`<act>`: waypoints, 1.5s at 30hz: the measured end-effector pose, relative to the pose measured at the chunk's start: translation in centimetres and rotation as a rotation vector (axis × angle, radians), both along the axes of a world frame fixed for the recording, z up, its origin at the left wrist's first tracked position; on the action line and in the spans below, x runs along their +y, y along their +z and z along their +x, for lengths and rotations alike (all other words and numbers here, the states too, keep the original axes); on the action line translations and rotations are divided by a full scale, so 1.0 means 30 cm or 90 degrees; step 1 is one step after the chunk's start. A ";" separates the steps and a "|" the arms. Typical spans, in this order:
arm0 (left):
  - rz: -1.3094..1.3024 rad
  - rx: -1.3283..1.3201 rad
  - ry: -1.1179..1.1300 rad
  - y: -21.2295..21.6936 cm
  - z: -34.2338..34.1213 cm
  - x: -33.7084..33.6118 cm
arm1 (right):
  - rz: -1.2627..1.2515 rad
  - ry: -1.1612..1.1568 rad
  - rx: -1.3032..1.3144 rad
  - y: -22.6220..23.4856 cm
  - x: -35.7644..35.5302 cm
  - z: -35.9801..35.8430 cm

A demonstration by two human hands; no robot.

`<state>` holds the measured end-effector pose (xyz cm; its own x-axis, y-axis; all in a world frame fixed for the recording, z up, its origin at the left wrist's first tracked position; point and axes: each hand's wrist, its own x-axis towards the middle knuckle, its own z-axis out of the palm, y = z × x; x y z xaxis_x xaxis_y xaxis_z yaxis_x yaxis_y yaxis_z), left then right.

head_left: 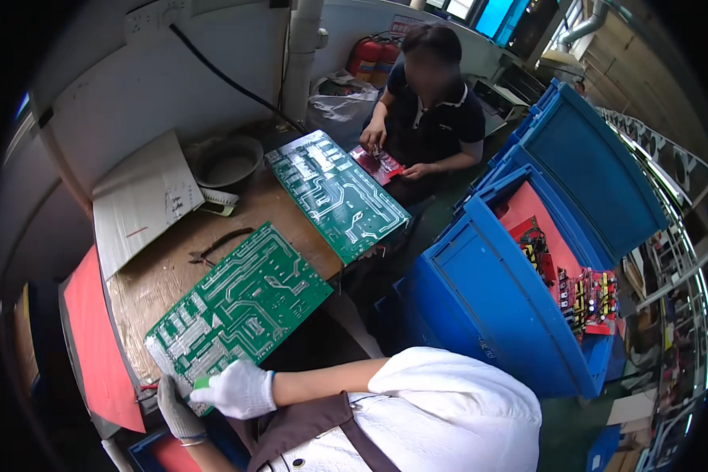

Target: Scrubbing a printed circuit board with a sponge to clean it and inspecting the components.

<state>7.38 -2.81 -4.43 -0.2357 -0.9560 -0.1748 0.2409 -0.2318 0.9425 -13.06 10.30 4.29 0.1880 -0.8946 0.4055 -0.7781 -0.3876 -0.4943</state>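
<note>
Nearer green circuit board (252,303): at the near edge of the wooden surface (138,315), seemingly reaching past that edge, traces and pale solder areas upward. Left hand (178,411), gloved, against the board's end toward the surface's near-left corner; cannot tell whether its grip closes under the rim. Right hand (245,390), white-gloved: grip clenched round a small green item (202,382), only a bit of it showing, over that same end of the board. Its working tip, if any, hidden.

Handling, as I judge it: left hand makes the anchor. Best to press only where the surface backs the board; the overhanging part could rock under a push. Left fingertips better out of line with the green item, the two hands being very close. Right wrist loose, movements short, pressure light, so neighbouring traces don't get scuffed.

Around: dark-handled hand tool (230,237), pliers-like, on the surface just beyond the board, toward the surface's middle. Board could ride up on it if pushed that way. Second green circuit board (338,193) at the surface's far-right corner, apart from the first, apparently overhanging too; a knock to the surface might shift it.
</note>
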 end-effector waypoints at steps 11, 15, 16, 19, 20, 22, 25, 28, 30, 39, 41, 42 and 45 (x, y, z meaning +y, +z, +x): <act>0.049 0.005 0.072 0.082 -0.036 0.027 | -0.042 -0.200 -0.202 0.024 0.091 -0.316; 0.024 -0.076 0.127 0.063 -0.036 0.014 | -0.010 -0.186 -0.112 -0.007 0.083 -0.292; 0.023 -0.084 0.131 0.068 -0.028 0.012 | -0.005 -0.187 -0.093 -0.009 0.082 -0.290; 0.058 -0.053 0.104 0.087 -0.049 0.030 | 0.008 -0.157 -0.122 -0.003 0.093 -0.319; 0.059 -0.060 0.107 0.088 -0.054 0.035 | 0.016 -0.139 -0.141 0.006 0.099 -0.329; 0.039 -0.067 0.117 0.078 -0.040 0.030 | 0.022 -0.114 -0.161 0.007 0.104 -0.355; 0.043 -0.083 0.128 0.061 0.014 0.009 | 0.013 -0.064 -0.193 0.005 0.099 -0.368; 0.054 -0.091 0.145 0.062 -0.006 0.015 | 0.017 -0.036 -0.198 -0.034 0.083 -0.374; 0.060 -0.110 0.143 0.077 -0.020 0.018 | 0.011 -0.027 -0.201 -0.043 0.080 -0.385; 0.069 -0.090 0.041 0.082 0.033 0.009 | 0.066 0.056 -0.222 -0.048 0.068 -0.408; 0.069 -0.088 0.053 0.058 0.080 0.008 | 0.067 0.071 -0.223 -0.041 0.069 -0.408; 0.070 -0.084 0.057 0.060 0.066 0.007 | 0.060 0.076 -0.230 -0.047 0.067 -0.411; 0.072 -0.091 0.148 0.116 -0.081 0.050 | 0.059 0.067 -0.242 -0.047 0.067 -0.422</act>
<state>4.93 -1.30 -0.96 0.0217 -0.9539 -0.2992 0.1662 -0.2917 0.9420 -25.71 12.31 2.88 0.1321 -0.9148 0.3817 -0.4914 -0.3949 -0.7763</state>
